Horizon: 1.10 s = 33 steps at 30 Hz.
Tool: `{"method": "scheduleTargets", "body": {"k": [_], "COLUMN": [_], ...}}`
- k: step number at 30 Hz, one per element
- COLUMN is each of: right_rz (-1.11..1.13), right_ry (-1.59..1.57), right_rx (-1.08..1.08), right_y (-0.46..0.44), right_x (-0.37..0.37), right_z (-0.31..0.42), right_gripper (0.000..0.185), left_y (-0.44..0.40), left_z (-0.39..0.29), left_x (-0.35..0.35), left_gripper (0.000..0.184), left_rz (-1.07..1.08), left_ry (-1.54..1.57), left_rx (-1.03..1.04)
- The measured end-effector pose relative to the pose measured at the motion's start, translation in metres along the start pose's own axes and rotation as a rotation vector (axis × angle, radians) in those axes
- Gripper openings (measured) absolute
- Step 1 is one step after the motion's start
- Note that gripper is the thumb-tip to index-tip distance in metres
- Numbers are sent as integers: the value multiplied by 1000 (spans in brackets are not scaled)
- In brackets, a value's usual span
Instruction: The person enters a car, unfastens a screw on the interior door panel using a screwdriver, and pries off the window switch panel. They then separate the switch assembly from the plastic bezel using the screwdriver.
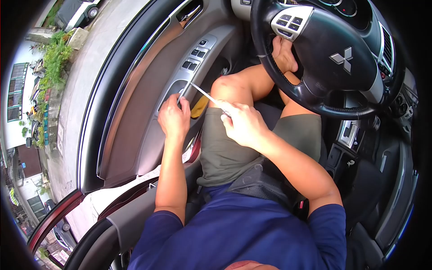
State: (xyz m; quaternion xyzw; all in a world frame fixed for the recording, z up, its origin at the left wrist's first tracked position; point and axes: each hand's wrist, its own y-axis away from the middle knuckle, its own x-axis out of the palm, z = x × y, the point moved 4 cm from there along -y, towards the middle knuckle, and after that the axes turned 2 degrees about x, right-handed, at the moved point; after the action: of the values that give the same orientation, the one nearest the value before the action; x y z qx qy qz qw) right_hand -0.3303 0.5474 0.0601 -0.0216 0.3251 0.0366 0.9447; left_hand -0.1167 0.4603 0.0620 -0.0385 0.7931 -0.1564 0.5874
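My right hand (pixel 245 123) is closed around the handle end of a screwdriver (pixel 207 95), whose handle is mostly hidden. Its thin pale shaft points up and left, and the tip meets the inner edge of the window switch panel (pixel 194 58) on the driver's door armrest. My left hand (pixel 175 114) is at the near end of that panel, thumb and fingers closed on its grey edge by the pull recess. Below the armrest, a yellow item (pixel 199 107) shows in the door pocket; its kind is unclear.
The door (pixel 135 103) stands open onto a paved street (pixel 108 27). The steering wheel (pixel 315 58) is ahead, above my bare legs (pixel 234 87). The gear console (pixel 348 132) lies on the right. Beneath the door edge, the red sill (pixel 193 150) is partly visible.
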Motion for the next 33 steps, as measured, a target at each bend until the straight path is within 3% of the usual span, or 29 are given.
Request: {"method": "scheduleTargets", "body": {"k": [8, 14, 18, 24, 27, 28, 31, 33], "right_rz": [-65, -108, -48, 57, -134, -51, -21, -78], "right_ry": [225, -95, -168, -242, -30, 183, 305, 137], "right_rx": [-6, -25, 41, 94, -23, 24, 35, 19], "right_y": [11, 9, -1, -19, -17, -12, -8, -6], "right_x": [47, 14, -10, -21, 14, 20, 22, 24], "right_z": [-22, -12, -12, -12, -26, -25, -16, -20], "right_gripper": [53, 50, 41, 43, 48, 52, 54, 51], "left_y": [-25, -19, -19, -19, -20, -20, -21, -19], "left_z": [-16, -16, -17, -18, -20, -20, -18, -18], "left_x": [0, 8, 9, 8, 7, 7, 9, 10], "left_gripper": [29, 30, 31, 31, 30, 31, 31, 31], "left_rz": [156, 101, 104, 99, 74, 75, 70, 85], "left_ry": [-35, -86, -89, -118, -107, -100, -118, -136], "left_rx": [69, 51, 50, 76, 85, 84, 103, 104]}}
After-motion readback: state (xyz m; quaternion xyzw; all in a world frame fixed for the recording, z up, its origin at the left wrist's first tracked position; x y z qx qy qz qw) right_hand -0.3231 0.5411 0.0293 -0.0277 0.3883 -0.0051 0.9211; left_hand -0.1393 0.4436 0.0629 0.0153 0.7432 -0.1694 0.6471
